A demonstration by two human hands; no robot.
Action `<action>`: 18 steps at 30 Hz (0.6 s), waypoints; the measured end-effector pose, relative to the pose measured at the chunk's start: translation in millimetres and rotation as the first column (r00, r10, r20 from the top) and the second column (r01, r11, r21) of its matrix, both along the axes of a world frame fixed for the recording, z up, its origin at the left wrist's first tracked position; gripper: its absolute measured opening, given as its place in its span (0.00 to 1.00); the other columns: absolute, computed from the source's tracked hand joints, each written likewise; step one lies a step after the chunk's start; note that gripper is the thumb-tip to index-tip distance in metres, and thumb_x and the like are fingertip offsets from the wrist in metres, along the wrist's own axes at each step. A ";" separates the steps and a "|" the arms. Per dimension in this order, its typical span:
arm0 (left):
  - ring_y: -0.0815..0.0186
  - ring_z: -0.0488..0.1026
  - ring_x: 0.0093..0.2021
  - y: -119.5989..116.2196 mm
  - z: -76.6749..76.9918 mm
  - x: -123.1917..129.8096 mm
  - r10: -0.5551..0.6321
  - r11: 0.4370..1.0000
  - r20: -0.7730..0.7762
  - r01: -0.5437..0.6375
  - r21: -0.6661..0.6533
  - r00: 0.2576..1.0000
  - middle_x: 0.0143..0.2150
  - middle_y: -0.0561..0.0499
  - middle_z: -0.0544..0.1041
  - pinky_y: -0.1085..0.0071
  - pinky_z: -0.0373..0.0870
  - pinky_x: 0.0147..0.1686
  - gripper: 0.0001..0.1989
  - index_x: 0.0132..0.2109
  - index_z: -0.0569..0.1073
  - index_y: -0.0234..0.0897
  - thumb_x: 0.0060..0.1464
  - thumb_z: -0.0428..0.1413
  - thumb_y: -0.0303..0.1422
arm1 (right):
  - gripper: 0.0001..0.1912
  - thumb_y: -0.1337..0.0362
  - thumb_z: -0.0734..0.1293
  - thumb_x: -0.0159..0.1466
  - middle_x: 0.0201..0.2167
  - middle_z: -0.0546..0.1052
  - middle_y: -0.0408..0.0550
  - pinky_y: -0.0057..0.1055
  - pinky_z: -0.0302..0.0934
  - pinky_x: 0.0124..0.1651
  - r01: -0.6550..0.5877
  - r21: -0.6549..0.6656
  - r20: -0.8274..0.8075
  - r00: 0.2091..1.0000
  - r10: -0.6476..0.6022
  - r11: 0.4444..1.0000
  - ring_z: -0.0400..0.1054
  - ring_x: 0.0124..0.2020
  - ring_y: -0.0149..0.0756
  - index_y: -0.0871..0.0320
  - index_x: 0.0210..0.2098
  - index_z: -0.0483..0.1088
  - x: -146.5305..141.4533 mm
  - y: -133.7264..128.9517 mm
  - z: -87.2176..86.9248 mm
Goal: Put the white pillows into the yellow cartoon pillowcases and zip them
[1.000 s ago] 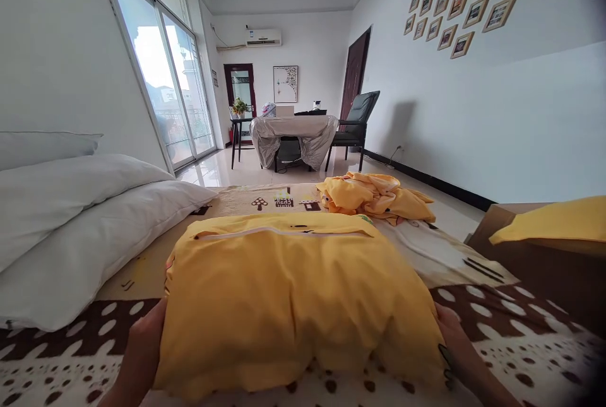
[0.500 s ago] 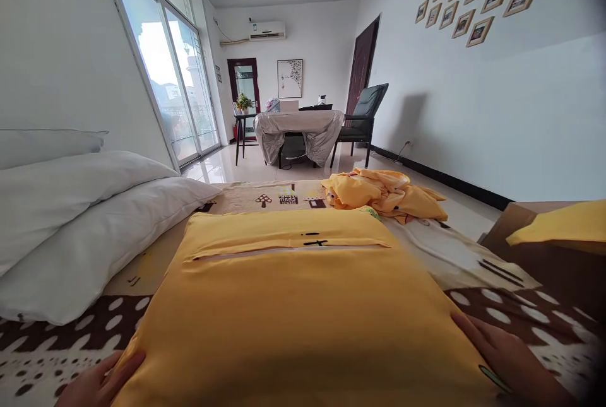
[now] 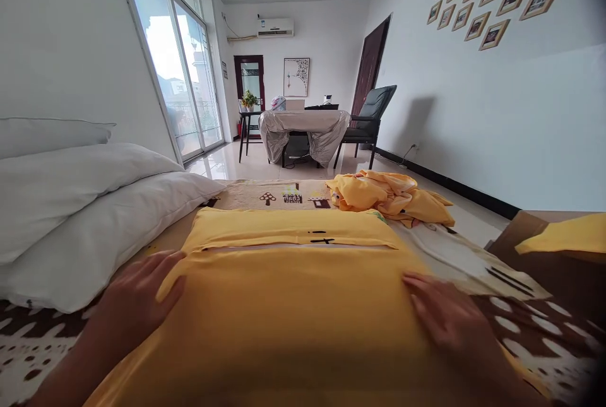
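A stuffed yellow pillowcase (image 3: 293, 312) lies flat before me, with a long straight slit, edged in a pale strip, running across its far part. Small black marks are printed just beyond that slit. My left hand (image 3: 137, 293) rests over the pillowcase's left edge, fingers stretched forward and thumb apart. On the right side my right hand (image 3: 447, 315) lies with its fingertips on the yellow cloth, fingers extended. Neither hand grips anything that I can see. The near end of the pillowcase runs out of view at the bottom.
White pillows (image 3: 113, 230) are stacked at the left on the patterned bedspread (image 3: 246, 192). Crumpled yellow fabric (image 3: 388, 195) lies at the bed's far right. A cardboard box (image 3: 563, 274) with yellow cloth over its rim stands at the right. A covered table (image 3: 303, 120) and a chair (image 3: 369, 117) are farther back.
Both hands have moved forward along the pillowcase's sides, from its near edges to farther up. My right hand has also moved inward onto the cloth. The view has shifted slightly.
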State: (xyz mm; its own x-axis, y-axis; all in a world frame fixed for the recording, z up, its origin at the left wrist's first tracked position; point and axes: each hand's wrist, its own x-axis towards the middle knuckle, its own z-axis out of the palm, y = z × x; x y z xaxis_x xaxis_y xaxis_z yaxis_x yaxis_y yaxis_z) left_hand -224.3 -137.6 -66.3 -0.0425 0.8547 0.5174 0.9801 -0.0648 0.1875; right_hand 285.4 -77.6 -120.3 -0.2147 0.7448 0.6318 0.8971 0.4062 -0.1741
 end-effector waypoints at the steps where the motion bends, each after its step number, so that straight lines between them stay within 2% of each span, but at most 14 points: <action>1: 0.53 0.67 0.53 16.8 13.8 14.4 -0.117 0.992 -0.072 0.113 -0.047 0.991 0.52 0.46 0.74 0.60 0.59 0.56 0.21 0.51 0.71 0.40 0.54 0.47 0.44 | 0.17 0.58 0.56 0.63 0.48 0.75 0.52 0.41 0.59 0.53 -0.114 -0.019 0.052 0.992 0.115 0.993 0.68 0.50 0.44 0.55 0.47 0.70 -28.4 1.8 10.8; 3: 0.55 0.66 0.55 50.8 36.9 39.3 -0.306 0.936 -0.125 0.274 -0.222 0.944 0.54 0.46 0.72 0.62 0.58 0.56 0.20 0.52 0.70 0.41 0.55 0.47 0.41 | 0.18 0.62 0.57 0.65 0.53 0.72 0.52 0.40 0.58 0.54 -0.272 -0.077 0.131 0.951 0.280 0.959 0.65 0.54 0.42 0.55 0.52 0.67 -84.7 3.4 29.9; 4: 0.56 0.68 0.53 66.6 45.4 48.2 -0.363 0.892 -0.106 0.312 -0.329 0.926 0.52 0.46 0.74 0.63 0.60 0.54 0.19 0.51 0.71 0.41 0.55 0.47 0.41 | 0.18 0.63 0.57 0.65 0.55 0.70 0.52 0.40 0.57 0.54 -0.316 -0.122 0.161 0.929 0.333 0.941 0.64 0.55 0.42 0.56 0.53 0.66 -110.7 3.3 38.2; 5: 0.57 0.70 0.49 80.9 51.7 54.1 -0.394 0.845 -0.074 0.329 -0.421 0.916 0.49 0.46 0.75 0.64 0.63 0.50 0.19 0.49 0.72 0.41 0.53 0.49 0.40 | 0.18 0.64 0.58 0.65 0.55 0.70 0.54 0.40 0.58 0.54 -0.346 -0.155 0.182 0.911 0.371 0.926 0.64 0.54 0.42 0.57 0.53 0.66 -134.3 2.8 45.4; 7: 0.58 0.71 0.43 102.7 56.9 57.1 -0.400 0.790 -0.020 0.334 -0.514 0.916 0.43 0.47 0.76 0.66 0.66 0.45 0.17 0.44 0.74 0.40 0.48 0.52 0.38 | 0.18 0.65 0.59 0.64 0.53 0.71 0.58 0.42 0.59 0.51 -0.334 -0.202 0.244 0.894 0.377 0.921 0.65 0.52 0.45 0.60 0.53 0.66 -173.0 0.7 56.8; 10: 0.61 0.71 0.38 115.6 48.7 43.5 -0.382 0.806 0.073 0.371 -0.461 0.921 0.36 0.49 0.77 0.67 0.66 0.41 0.11 0.36 0.75 0.39 0.45 0.52 0.33 | 0.16 0.67 0.60 0.62 0.45 0.73 0.65 0.43 0.62 0.42 -0.201 -0.257 0.386 0.875 0.291 0.945 0.68 0.44 0.50 0.66 0.48 0.68 -210.1 -3.5 68.6; 12: 0.63 0.71 0.37 113.7 37.7 28.0 -0.368 0.815 0.247 0.438 -0.378 0.897 0.34 0.49 0.77 0.69 0.67 0.40 0.10 0.34 0.76 0.38 0.47 0.50 0.34 | 0.15 0.70 0.61 0.59 0.39 0.74 0.67 0.40 0.62 0.35 -0.096 -0.314 0.505 0.826 0.251 0.945 0.69 0.38 0.51 0.69 0.44 0.70 -226.2 -4.9 76.2; 15: 0.65 0.70 0.33 106.0 24.5 6.0 -0.323 0.834 0.475 0.483 -0.267 0.819 0.33 0.49 0.77 0.71 0.67 0.36 0.13 0.31 0.75 0.36 0.49 0.52 0.40 | 0.14 0.75 0.61 0.55 0.33 0.75 0.64 0.34 0.60 0.28 0.013 -0.416 0.627 0.729 0.276 0.909 0.70 0.31 0.47 0.69 0.39 0.72 -249.2 -2.4 90.1; 18: 0.68 0.66 0.29 102.1 20.9 -5.5 -0.304 0.854 0.483 0.460 -0.244 0.821 0.28 0.51 0.73 0.73 0.63 0.30 0.14 0.25 0.74 0.35 0.49 0.54 0.41 | 0.12 0.79 0.60 0.53 0.28 0.75 0.59 0.33 0.58 0.28 0.003 -0.469 0.639 0.692 0.336 0.883 0.70 0.28 0.43 0.65 0.32 0.73 -278.9 6.0 101.8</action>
State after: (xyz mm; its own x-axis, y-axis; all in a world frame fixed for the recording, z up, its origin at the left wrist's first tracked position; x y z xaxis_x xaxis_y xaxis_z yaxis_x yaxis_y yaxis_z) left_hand -229.8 -35.4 -45.4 0.1829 0.9614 0.2056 0.7115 -0.2737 0.6472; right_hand 6.5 -71.6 -18.5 -0.6024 0.7918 -0.1008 0.7475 0.6039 0.2768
